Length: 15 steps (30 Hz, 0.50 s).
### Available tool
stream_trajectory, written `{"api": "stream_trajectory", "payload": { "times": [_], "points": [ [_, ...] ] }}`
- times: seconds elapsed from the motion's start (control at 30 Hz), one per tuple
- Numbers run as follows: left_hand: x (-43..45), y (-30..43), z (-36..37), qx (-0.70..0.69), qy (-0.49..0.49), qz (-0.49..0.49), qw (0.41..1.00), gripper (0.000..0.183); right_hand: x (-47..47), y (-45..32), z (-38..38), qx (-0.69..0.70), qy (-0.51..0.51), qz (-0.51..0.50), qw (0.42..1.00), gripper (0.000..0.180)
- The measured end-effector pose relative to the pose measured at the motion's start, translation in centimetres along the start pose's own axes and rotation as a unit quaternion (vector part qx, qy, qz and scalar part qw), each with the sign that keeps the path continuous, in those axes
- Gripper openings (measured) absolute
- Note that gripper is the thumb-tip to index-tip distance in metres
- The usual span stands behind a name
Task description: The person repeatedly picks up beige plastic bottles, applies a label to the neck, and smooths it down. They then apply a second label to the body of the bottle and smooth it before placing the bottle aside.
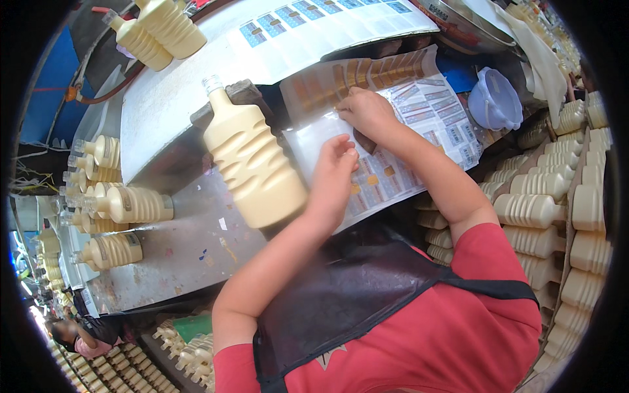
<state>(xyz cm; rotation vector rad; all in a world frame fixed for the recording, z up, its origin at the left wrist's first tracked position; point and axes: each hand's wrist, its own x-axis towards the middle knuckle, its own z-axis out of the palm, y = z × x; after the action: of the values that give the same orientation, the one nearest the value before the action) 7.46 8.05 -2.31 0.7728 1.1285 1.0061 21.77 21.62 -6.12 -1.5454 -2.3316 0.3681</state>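
My right hand (369,112) is over sheets of printed stickers, fingertips pinched at the edge of a brown-gold label sheet (314,93). Whether a label is between those fingertips is not clear. Beneath its wrist lies a dark brown block (364,143). My left hand (336,162) hovers over a whitish backing sheet (307,142), fingers loosely curled and nothing visible in them. Left of it lies a cream plastic bottle (255,167) with ribbed sides, its clear threaded neck against a grey block (243,93). Blue-and-white sticker sheets (432,113) spread to the right.
More cream bottles (140,204) lie on the metal table (196,255) at left; two (169,29) stand on the raised white board (162,108). A lilac bucket (494,100) is at right. Stacked bottles (530,206) fill the right side. Another person (86,339) is at lower left.
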Motion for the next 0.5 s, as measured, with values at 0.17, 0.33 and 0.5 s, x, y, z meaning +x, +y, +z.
{"api": "stream_trajectory", "payload": {
  "times": [0.17, 0.33, 0.5],
  "points": [
    [1.7, -0.7, 0.6, -0.081, 0.060, -0.065, 0.993, 0.061, -0.2, 1.2, 0.2, 0.071, 0.022, 0.006, 0.997, 0.017],
    [2.8, -1.3, 0.0, -0.145, 0.071, -0.103, 0.981, 0.057, -2.8, -2.0, -4.4, 0.093, -0.043, 0.016, 0.995, 0.019],
    [3.0, -2.4, 0.2, -0.196, 0.009, -0.042, 0.980, 0.035, -7.9, -3.1, -6.0, -0.012, -0.100, -0.112, 0.989, 0.019]
  ]
}}
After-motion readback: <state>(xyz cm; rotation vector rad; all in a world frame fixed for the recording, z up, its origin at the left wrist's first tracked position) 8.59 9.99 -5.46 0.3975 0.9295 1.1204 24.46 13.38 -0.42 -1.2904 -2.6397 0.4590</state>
